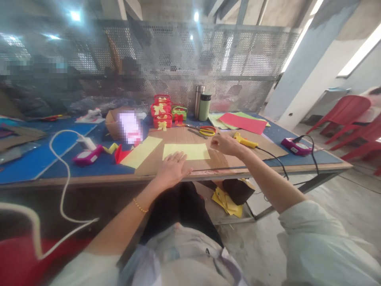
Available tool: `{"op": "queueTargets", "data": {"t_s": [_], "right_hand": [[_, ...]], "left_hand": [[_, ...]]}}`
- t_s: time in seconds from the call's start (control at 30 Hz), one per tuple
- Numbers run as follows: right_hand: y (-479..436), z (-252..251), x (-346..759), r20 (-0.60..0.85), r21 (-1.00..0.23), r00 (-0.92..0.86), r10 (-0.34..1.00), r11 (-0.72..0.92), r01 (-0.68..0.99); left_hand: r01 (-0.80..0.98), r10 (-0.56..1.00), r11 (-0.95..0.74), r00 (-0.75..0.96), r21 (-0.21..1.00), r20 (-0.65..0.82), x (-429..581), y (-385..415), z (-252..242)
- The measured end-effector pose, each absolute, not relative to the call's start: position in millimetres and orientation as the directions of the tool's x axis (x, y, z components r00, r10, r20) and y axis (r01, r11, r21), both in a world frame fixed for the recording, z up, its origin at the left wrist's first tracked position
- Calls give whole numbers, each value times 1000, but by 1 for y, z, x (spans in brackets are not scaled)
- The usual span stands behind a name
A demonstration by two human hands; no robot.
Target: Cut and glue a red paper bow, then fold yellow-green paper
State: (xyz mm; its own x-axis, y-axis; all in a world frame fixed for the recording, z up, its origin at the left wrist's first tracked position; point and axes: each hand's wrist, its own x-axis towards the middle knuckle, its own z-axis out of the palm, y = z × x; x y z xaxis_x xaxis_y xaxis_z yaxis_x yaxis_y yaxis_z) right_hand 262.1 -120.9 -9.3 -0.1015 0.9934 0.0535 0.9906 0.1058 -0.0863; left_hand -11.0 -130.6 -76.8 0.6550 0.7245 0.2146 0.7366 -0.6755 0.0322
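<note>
A pale yellow paper strip [192, 151] lies flat across a brown cardboard sheet [145, 166] on the table. My left hand [174, 169] rests on the strip's near edge, fingers stretched out. Just past the strip's right end, my right hand [225, 143] hovers over the cardboard with its fingers curled together; whatever they may hold is too small to make out. A yellow glue gun [245, 141] lies beside my right hand. Beyond it are yellow-handled scissors [206, 131]. To the left, another yellow paper sheet [143, 153] lies at a slant.
Small red paper boxes [162, 115] with yellow bows stand at the back, near a green bottle [204, 107] and a steel flask [198, 97]. Red paper [244, 122] lies back right. Corded purple power blocks [296, 147] sit on both sides. A perforated metal screen [238, 71] closes the back.
</note>
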Motion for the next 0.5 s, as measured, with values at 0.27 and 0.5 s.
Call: {"op": "queueTargets", "data": {"t_s": [0.27, 0.5], "right_hand": [[-61, -27, 223, 76, -271, -224, 972, 236, 933], [-48, -38, 242, 95, -491, -257, 962, 270, 829]], "left_hand": [[772, 761, -635, 622, 16, 184, -12, -128, -77], [733, 746, -661, 622, 161, 238, -16, -121, -83]]}}
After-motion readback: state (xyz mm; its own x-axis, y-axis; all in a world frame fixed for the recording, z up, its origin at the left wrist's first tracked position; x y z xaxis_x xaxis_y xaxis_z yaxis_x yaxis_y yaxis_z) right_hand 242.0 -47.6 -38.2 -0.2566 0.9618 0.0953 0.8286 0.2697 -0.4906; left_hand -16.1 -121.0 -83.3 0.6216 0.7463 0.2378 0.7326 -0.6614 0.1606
